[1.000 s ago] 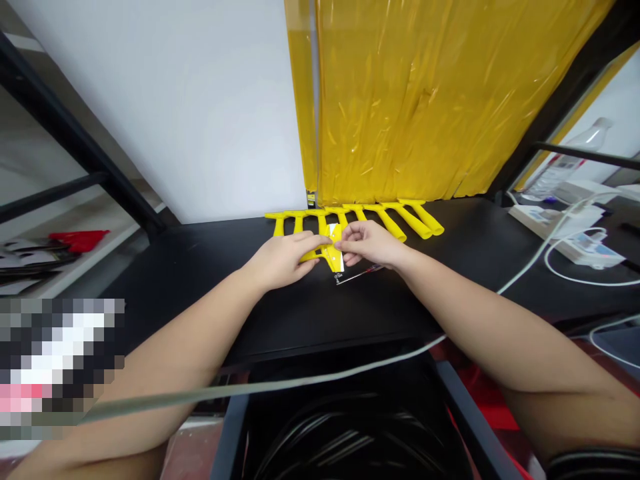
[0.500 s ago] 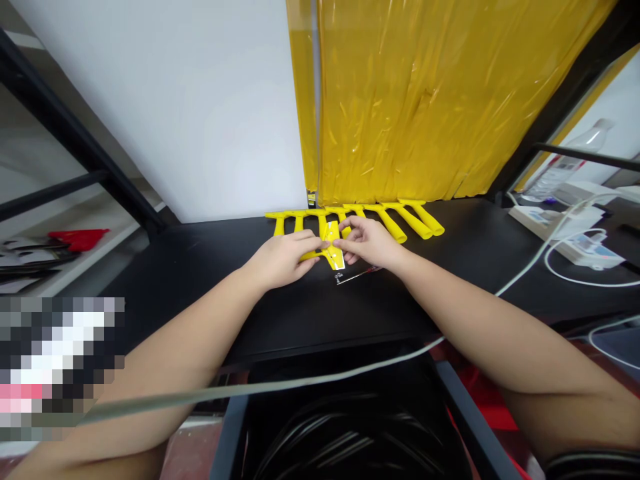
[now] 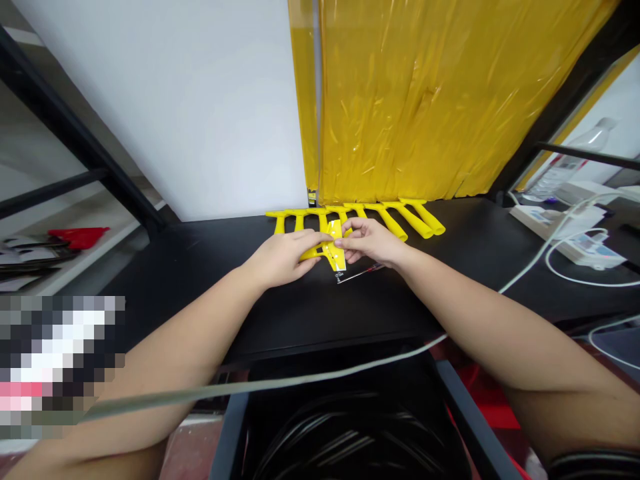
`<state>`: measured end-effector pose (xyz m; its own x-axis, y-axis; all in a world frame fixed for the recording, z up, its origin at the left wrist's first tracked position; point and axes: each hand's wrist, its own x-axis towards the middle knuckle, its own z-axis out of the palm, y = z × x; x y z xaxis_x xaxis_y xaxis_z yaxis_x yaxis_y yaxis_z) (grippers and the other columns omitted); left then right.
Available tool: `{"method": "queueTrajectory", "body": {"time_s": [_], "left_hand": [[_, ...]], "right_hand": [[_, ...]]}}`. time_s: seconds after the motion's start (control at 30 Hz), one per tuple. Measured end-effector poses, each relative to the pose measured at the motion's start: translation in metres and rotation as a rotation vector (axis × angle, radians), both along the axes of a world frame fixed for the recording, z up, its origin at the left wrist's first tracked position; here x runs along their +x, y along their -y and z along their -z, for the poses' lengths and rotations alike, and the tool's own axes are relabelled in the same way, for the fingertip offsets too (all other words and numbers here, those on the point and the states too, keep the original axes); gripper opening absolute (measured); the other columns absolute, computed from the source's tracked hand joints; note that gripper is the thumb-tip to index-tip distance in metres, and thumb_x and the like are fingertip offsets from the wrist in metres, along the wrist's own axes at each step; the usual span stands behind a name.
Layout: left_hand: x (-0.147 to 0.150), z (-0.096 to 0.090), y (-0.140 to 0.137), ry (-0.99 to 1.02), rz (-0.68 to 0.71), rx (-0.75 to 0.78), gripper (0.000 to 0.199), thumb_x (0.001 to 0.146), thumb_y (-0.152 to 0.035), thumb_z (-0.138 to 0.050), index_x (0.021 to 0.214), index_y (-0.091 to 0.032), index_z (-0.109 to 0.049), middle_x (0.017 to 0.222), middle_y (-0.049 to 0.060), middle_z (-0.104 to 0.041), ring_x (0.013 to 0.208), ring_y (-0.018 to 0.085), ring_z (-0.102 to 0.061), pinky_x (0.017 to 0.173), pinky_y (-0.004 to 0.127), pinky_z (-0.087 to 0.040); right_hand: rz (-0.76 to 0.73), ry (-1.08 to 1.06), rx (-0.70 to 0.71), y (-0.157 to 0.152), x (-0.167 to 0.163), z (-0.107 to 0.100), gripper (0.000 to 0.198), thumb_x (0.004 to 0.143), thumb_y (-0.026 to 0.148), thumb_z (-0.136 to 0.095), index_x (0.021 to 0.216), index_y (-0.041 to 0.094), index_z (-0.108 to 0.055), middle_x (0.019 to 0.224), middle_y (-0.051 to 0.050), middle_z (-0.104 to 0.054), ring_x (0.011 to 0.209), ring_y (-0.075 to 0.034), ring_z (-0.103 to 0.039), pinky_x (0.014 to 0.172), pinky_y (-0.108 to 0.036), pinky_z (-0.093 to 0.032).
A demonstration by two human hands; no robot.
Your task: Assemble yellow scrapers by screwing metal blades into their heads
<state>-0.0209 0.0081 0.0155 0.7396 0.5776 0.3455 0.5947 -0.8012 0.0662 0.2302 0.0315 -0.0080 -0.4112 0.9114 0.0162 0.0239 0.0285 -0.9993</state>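
My left hand [image 3: 283,257] is closed around the handle of a yellow scraper-like tool [image 3: 336,250], its index finger reaching onto the wide flat head. The head has a pale strip along its right edge. My right hand [image 3: 373,241] has its thumb and bent fingers at that right edge, perhaps pinching something too small to make out. Just below the head lie a few tiny metal screws [image 3: 339,275]. Beside them a thin screwdriver [image 3: 357,274] rests on the black table, its reddish handle partly under my right hand.
Several similar yellow T-shaped handles [image 3: 420,220] stand in a row along the back of the black table [image 3: 300,320]. Behind them are a white panel [image 3: 210,113] and yellow plastic sheeting [image 3: 425,100]. White power strips [image 3: 585,243] sit on the right. A pale cable [image 3: 325,380] crosses in front.
My left index finger has stretched further across the yellow head. The tool is nearly in the same place, and my right hand stays at its right edge.
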Motion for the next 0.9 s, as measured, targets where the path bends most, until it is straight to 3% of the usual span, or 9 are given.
{"method": "queueTrajectory", "body": {"time_s": [0.1, 0.27, 0.47, 0.9], "left_hand": [[-0.0010, 0.0011, -0.0013, 0.005, 0.024, -0.019, 0.044, 0.100, -0.030, -0.058, 0.143, -0.024, -0.056, 0.128, 0.007, -0.073, 0.110, 0.023, -0.071, 0.090, 0.035, -0.056], [-0.0011, 0.0004, -0.0009, 0.004, 0.083, -0.038, 0.041, 0.101, -0.032, -0.058, 0.141, -0.024, -0.058, 0.128, 0.007, -0.073, 0.110, 0.022, -0.071, 0.090, 0.035, -0.056], [-0.0009, -0.0007, 0.0002, -0.038, 0.084, 0.001, 0.032, 0.102, -0.033, -0.055, 0.130, -0.023, -0.067, 0.111, 0.006, -0.074, 0.094, 0.019, -0.072, 0.076, 0.030, -0.055], [-0.0034, 0.0012, -0.0061, -0.029, 0.040, 0.082, 0.032, 0.098, -0.029, -0.059, 0.127, -0.022, -0.069, 0.110, 0.006, -0.076, 0.096, 0.020, -0.074, 0.078, 0.031, -0.057]], "right_hand": [[-0.047, -0.043, -0.101, -0.0024, 0.0028, 0.0011, 0.048, 0.065, 0.034, -0.098, 0.089, 0.018, -0.060, 0.065, 0.003, -0.071, 0.055, -0.011, -0.070, 0.057, -0.020, -0.064], [-0.176, -0.037, -0.192, -0.0034, 0.0070, 0.0008, 0.041, 0.068, 0.032, -0.097, 0.091, 0.015, -0.066, 0.070, 0.000, -0.074, 0.057, -0.010, -0.071, 0.059, -0.018, -0.064], [-0.156, -0.001, -0.109, 0.0009, 0.0024, 0.0001, 0.037, 0.071, 0.027, -0.095, 0.097, 0.015, -0.072, 0.077, -0.001, -0.076, 0.058, -0.009, -0.071, 0.057, -0.017, -0.063], [-0.102, 0.009, -0.044, 0.0012, 0.0010, -0.0036, 0.026, 0.076, 0.023, -0.091, 0.087, 0.015, -0.070, 0.073, -0.001, -0.074, 0.064, -0.010, -0.073, 0.064, -0.020, -0.066]]}}
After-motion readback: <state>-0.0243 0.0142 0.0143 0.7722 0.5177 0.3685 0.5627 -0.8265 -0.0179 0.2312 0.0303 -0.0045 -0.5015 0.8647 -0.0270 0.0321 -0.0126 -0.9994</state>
